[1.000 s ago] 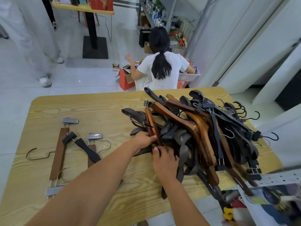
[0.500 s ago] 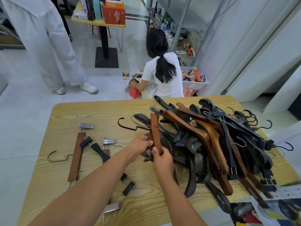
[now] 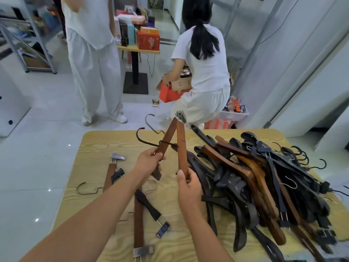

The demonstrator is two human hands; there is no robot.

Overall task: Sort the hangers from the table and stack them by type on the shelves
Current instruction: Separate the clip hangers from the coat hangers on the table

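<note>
The left hand (image 3: 148, 163) grips one wooden hanger (image 3: 167, 138), right hand (image 3: 188, 188) a second hanger (image 3: 181, 146); tops seemingly touch

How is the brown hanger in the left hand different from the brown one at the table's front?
The held hanger is lifted off the table, slanting up; the front hanger lies flat on it. The left hand grips the held hanger; no hand holds the front hanger. Both are brown wooden bars with metal clips.

Head view: I am looking at a bright, evenly lit room, overhead light glinting in small spots on the glossy floor (image 3: 43, 167), shadows falling soft, edges bowing outward, background blurring slightly.
</note>
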